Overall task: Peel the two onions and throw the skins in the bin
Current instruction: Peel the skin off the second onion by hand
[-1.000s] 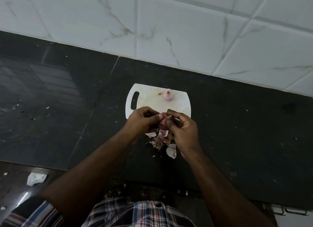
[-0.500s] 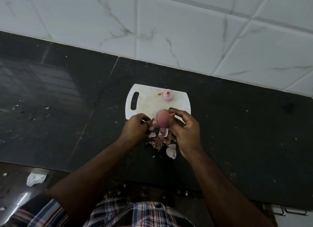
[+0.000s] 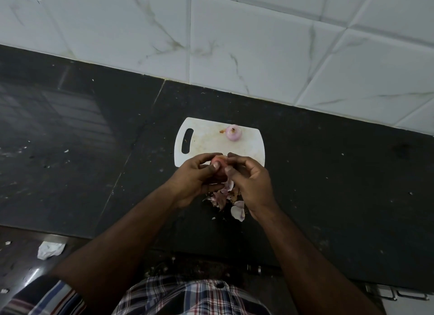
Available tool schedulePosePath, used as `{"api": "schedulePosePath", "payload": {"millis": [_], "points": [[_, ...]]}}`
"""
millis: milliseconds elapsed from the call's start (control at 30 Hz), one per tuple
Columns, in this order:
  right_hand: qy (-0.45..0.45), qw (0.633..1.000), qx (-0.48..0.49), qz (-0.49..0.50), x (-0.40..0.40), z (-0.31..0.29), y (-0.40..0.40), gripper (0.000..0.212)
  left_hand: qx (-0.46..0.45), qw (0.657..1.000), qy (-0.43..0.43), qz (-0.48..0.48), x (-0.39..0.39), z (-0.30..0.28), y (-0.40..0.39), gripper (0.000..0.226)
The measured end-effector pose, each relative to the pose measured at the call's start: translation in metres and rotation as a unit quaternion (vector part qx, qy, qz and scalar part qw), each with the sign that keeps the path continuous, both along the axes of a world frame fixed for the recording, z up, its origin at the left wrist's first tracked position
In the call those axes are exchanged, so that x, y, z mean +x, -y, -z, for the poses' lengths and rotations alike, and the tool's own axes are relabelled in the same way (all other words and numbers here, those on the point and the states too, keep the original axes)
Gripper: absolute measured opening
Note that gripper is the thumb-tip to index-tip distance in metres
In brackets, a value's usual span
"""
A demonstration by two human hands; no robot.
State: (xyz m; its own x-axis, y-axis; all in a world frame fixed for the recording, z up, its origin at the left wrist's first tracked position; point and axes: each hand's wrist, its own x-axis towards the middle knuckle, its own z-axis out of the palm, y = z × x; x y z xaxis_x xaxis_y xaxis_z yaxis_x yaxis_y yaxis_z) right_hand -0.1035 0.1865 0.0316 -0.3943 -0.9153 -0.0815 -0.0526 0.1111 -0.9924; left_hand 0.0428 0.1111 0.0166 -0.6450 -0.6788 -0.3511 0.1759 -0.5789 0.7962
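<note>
A small reddish onion (image 3: 218, 165) is held between both hands over the near edge of the white cutting board (image 3: 206, 143). My left hand (image 3: 196, 177) curls around it from the left, thumb on top. My right hand (image 3: 249, 181) holds its right side, and a strip of pale skin (image 3: 229, 185) hangs down by the right fingers. Most of the onion is hidden by fingers. A second, peeled pale-pink onion (image 3: 233, 132) sits at the back of the board. A heap of loose onion skins (image 3: 226, 200) lies on the black counter under my hands.
The dark stone counter (image 3: 328, 173) runs left and right, backed by a white tiled wall (image 3: 234, 44). A crumpled white scrap (image 3: 50, 249) lies on the floor at lower left. A cabinet handle (image 3: 397, 296) shows at lower right. No bin is in view.
My left hand has come back onto the onion, which half a second ago sat in the right hand alone. Both hands now hold it slightly farther back over the board's edge.
</note>
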Motion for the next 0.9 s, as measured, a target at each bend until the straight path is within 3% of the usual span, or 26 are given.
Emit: {"api": "schedulePosePath", "payload": {"millis": [100,367,533,600,733,900], "points": [[-0.001,0.999,0.044,0.003,-0.002,-0.005,0.003,0.031,0.022,0.999,-0.029,-0.006,0.000,0.001,0.001,0.043],[-0.075,0.994,0.068,0.045,-0.001,-0.007,0.011,0.003,0.006,0.999,-0.036,0.008,0.002,0.002,0.003,0.048],[-0.163,0.981,0.072,0.070,-0.008,0.002,0.017,0.009,0.012,0.999,-0.042,0.023,0.004,0.001,0.004,0.046],[-0.143,0.986,0.066,0.062,-0.012,0.002,0.017,0.010,0.009,0.999,-0.030,0.021,0.004,0.000,0.004,0.050],[-0.075,0.995,0.051,-0.047,-0.011,-0.006,0.011,0.019,-0.025,1.000,-0.002,0.013,0.003,-0.001,0.006,0.042],[-0.065,0.998,0.023,0.008,-0.006,-0.002,0.015,0.013,-0.076,0.997,0.013,0.017,0.001,-0.004,0.007,0.044]]}}
